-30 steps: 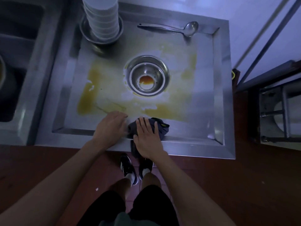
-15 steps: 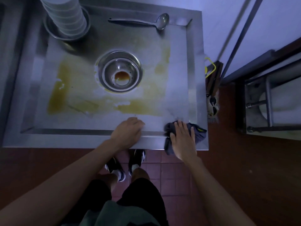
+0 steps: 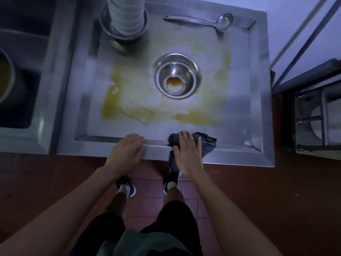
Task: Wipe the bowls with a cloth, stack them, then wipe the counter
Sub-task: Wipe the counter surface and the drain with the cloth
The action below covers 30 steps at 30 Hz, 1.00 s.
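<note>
A tall stack of white bowls (image 3: pixel 127 17) stands in a metal dish at the back left of the steel counter (image 3: pixel 258 89). My right hand (image 3: pixel 187 153) lies flat on a dark grey cloth (image 3: pixel 207 145), pressing it onto the counter's front rim; part of the cloth hangs over the edge. My left hand (image 3: pixel 127 151) rests palm down on the same rim, a little to the left, holding nothing. Yellow-brown liquid (image 3: pixel 129 111) is smeared across the counter's recessed surface around a round metal strainer bowl (image 3: pixel 177 76).
A steel ladle (image 3: pixel 203 20) lies along the back edge. A deeper sink (image 3: pixel 20 71) adjoins on the left. A metal frame stand (image 3: pixel 313 111) is at the right. My feet stand on red floor tiles (image 3: pixel 147 198) below the counter.
My right hand slid the cloth right along the front rim, then back left a little. My left hand stayed on the rim. The camera view shifted sideways.
</note>
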Each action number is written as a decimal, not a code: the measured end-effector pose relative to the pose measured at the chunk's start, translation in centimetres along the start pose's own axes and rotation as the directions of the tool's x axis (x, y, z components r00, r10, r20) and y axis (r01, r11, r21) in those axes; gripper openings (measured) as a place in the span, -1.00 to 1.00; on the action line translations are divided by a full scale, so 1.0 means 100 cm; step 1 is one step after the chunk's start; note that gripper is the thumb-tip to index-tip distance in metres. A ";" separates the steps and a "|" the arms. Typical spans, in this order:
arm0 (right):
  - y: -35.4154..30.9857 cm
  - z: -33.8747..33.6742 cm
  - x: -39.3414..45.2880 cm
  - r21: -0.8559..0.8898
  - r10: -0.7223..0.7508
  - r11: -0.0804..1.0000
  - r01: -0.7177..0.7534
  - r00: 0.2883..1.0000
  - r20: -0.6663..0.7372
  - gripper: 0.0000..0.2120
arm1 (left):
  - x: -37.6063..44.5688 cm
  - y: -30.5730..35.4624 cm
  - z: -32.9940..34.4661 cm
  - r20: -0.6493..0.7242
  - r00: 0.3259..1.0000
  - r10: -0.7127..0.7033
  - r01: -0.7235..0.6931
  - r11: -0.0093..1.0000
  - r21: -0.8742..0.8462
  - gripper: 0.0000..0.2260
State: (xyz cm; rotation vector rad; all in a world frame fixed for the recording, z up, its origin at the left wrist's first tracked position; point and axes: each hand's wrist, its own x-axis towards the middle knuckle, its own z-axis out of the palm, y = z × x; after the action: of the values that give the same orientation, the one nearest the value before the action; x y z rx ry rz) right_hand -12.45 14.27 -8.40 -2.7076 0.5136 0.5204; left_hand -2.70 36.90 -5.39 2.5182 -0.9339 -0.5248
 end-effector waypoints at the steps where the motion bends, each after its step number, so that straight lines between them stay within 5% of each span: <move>1: -0.024 0.007 0.002 -0.001 -0.023 1.000 0.023 1.000 0.001 -0.45 | -0.011 -0.018 -0.008 -0.021 1.000 0.006 -0.006 1.000 0.021 -0.61; 7: -0.162 0.039 0.019 0.000 -0.141 0.990 0.142 0.985 0.096 -0.22 | -0.083 -0.131 -0.049 -0.068 0.998 -0.004 0.012 0.993 0.117 -0.62; 15: -0.298 0.070 0.046 0.032 -0.257 0.966 0.255 0.945 0.201 -0.38 | -0.127 -0.190 -0.068 -0.076 0.996 0.035 -0.024 0.989 0.144 -0.61; 24: -0.288 0.062 0.046 0.048 -0.315 0.948 0.316 0.902 0.295 -0.39 | -0.130 -0.178 -0.070 -0.124 0.982 0.142 -0.113 0.970 0.215 -0.64; 30: -0.270 0.067 0.042 0.129 -0.345 0.937 0.324 0.917 0.199 -0.37 | -0.125 -0.172 -0.063 -0.074 0.993 0.096 -0.081 0.981 0.178 -0.62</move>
State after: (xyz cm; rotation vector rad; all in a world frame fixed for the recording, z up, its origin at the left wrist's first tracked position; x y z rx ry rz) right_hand 0.15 39.39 -9.17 -2.5300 0.0105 0.6676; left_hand 0.50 58.79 -5.93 2.6157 -1.0979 -0.3211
